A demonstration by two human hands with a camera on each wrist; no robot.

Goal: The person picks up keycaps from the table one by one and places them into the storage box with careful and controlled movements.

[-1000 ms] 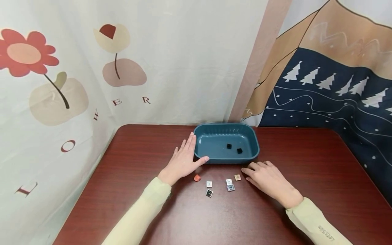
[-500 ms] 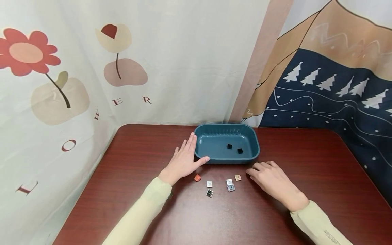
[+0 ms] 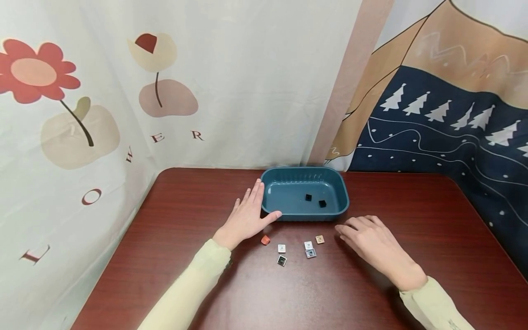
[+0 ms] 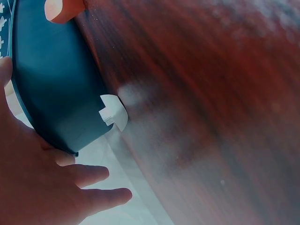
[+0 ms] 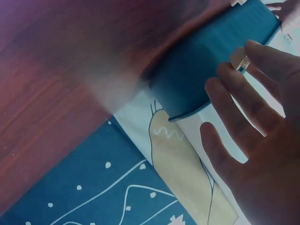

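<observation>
My left hand (image 3: 245,217) lies with straight, spread fingers against the left side of a blue plastic tub (image 3: 305,216); the left wrist view shows these fingers (image 4: 89,176) beside the tub wall (image 4: 56,70). Left of the tan keycap's far side is nothing held; my right hand (image 3: 369,240) hovers right of that tan keycap (image 3: 320,239). A small pale keycap (image 5: 239,57) shows between the right thumb and index finger in the right wrist view; the head view hides it. Two black keycaps (image 3: 322,203) lie inside the tub.
Before the tub lie an orange keycap (image 3: 266,239), a white keycap (image 3: 282,248), a black keycap (image 3: 282,260), another white keycap (image 3: 308,245) and a blue-grey keycap (image 3: 310,253). A printed curtain (image 3: 247,91) hangs behind the red-brown table (image 3: 198,192).
My right hand has drawn slightly right, away from the tan keycap. The left hand and the keycaps stay where they were.
</observation>
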